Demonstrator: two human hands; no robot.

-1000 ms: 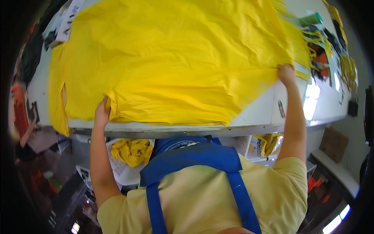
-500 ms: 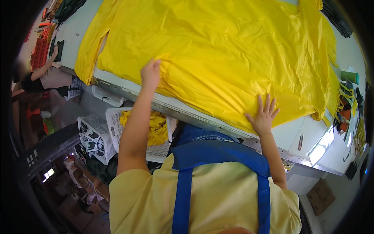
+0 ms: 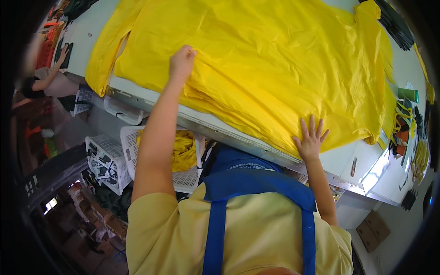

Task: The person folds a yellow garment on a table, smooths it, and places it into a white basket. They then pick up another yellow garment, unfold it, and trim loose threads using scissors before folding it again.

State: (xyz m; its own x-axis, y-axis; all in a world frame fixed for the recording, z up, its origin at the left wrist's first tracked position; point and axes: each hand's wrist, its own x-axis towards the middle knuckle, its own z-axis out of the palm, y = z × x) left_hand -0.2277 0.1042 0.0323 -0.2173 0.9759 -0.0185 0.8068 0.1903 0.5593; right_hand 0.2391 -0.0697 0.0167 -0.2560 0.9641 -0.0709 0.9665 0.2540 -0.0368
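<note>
A large yellow raincoat-like garment [image 3: 275, 59] lies spread over the white table [image 3: 339, 160], its sleeves out to both sides. My left hand [image 3: 182, 65] is closed on its near edge, pinching the fabric and drawing it up into long folds. Those folds run from the pinch down toward my right hand [image 3: 310, 141]. That hand lies flat on the garment's near right part, fingers spread, pressing on the cloth.
Below the table's edge, a white basket [image 3: 185, 181] holds yellow cloth, beside another white crate [image 3: 106, 160]. On the right lie a green cup [image 3: 408, 95], a small cutter [image 3: 353, 167] and dark strips [image 3: 394, 25]. A person [image 3: 50, 85] works at the far left.
My left hand has moved farther over the table, pulling the garment's edge away from me. My right hand stays flat in nearly the same place.
</note>
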